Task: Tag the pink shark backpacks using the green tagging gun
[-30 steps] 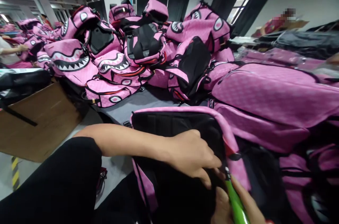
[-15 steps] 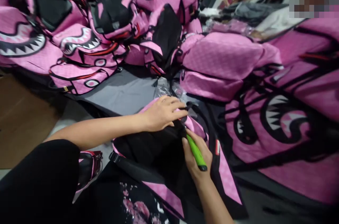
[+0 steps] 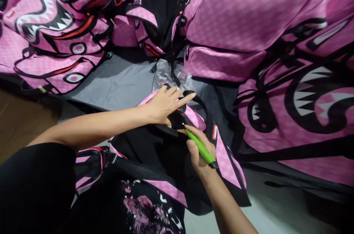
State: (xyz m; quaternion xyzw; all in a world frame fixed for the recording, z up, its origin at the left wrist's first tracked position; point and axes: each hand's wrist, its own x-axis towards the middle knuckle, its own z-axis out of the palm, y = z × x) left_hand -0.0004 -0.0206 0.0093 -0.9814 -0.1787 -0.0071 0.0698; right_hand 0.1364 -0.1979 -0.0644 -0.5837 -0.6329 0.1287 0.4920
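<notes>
A black and pink backpack [image 3: 146,149] lies across my lap and the table edge, its black padded side facing up. My left hand [image 3: 160,107] rests on its upper part with the fingers spread. Held in my right hand [image 3: 208,148] is a slim green-handled tool [image 3: 197,143] with a black end. Its small pale tip points at the bag close to my left hand; the kind of tool cannot be made out. A wide strap with a pink panel [image 3: 228,160] and a small red label [image 3: 214,132] lies to the right of my right hand.
Pink waist bags [image 3: 55,73] with shark-mouth prints are piled at left. A large pink bag [image 3: 249,16] stands at the back, and a shark-face backpack [image 3: 256,136] lies at right. Crumpled clear plastic [image 3: 163,73] sits on the grey cloth [image 3: 118,83] beyond my left hand.
The view has tilted down and come closer. My left hand's fingers have spread wider and lifted away from the tool tip. My right hand still holds the green-handled tool, its tip drawn slightly back.
</notes>
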